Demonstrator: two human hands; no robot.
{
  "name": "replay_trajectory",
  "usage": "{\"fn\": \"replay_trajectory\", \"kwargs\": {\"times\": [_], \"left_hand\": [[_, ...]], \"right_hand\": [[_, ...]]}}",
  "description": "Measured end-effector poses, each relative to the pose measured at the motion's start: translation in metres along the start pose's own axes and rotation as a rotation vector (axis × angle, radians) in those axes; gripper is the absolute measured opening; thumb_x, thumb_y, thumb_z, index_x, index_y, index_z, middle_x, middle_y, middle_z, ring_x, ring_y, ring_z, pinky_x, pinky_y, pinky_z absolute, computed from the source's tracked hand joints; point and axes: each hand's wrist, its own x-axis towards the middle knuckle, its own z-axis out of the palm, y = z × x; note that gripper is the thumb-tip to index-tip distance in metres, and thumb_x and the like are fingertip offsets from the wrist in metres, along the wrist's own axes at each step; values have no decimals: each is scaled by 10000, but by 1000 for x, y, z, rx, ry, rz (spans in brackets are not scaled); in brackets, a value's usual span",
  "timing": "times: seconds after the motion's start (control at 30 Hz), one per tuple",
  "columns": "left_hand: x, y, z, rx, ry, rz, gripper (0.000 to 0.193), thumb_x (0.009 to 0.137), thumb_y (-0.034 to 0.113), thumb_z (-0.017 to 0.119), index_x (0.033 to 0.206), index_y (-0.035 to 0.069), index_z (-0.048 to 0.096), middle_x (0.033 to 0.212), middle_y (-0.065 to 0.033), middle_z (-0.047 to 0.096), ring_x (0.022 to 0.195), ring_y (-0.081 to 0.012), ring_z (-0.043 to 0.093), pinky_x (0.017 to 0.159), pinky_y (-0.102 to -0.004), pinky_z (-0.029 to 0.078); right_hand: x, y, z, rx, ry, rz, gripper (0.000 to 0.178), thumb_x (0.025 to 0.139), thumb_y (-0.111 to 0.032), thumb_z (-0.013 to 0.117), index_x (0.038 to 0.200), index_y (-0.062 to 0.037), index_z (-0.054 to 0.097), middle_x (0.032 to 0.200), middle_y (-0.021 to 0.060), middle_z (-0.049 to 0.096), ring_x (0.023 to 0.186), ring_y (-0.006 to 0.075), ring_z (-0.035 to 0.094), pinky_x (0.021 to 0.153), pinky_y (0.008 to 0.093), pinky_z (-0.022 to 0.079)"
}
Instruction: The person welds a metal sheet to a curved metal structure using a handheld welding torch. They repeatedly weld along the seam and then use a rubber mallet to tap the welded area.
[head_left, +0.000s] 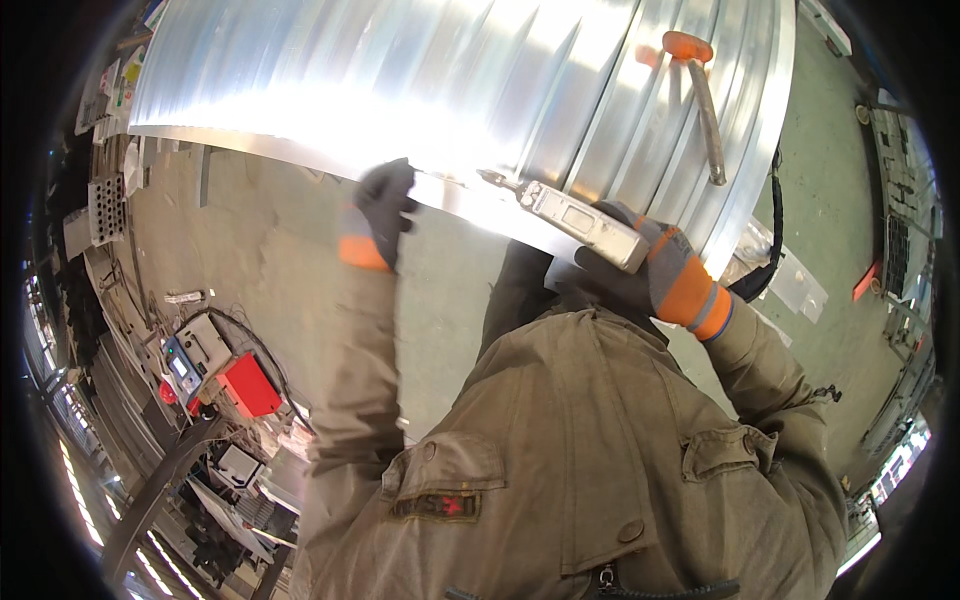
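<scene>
My right hand, in a grey and orange work glove, grips a boxy pale-metal welding gun. The gun's dark nozzle points left, over the near edge of a large ribbed metal panel. My left hand, gloved in dark grey with an orange cuff, is beside that edge, left of the nozzle. Its fingers are partly spread and slightly blurred, and I make out nothing held in them. Strong glare covers the panel around the nozzle. An orange-headed mallet lies on the panel's right part.
Green floor shows below the panel. At lower left stand a device with a blue front and a red box, with a dark cable beside them. A black hose hangs by the panel's right side. Metal racks line both sides.
</scene>
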Motion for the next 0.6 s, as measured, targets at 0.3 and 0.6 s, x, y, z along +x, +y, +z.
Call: {"fn": "replay_trajectory", "kwargs": {"times": [0.3,0.6], "left_hand": [[180,32,1,666,-299,-154,516,890,472,904,1249,108,833,900,9,709,731,-108,572,633,-298,483],[219,9,34,926,-526,-157,399,876,412,933,1123,105,872,1165,3,757,996,-151,662,881,-332,524]], "right_hand": [[106,6,-22,143,-272,-36,445,1023,-352,787,1379,-89,741,1184,144,813,1046,272,784,930,371,612],[159,6,-20,200,-510,197,448,1029,-180,813,1441,-43,705,1238,85,811,1067,109,728,915,306,612]]}}
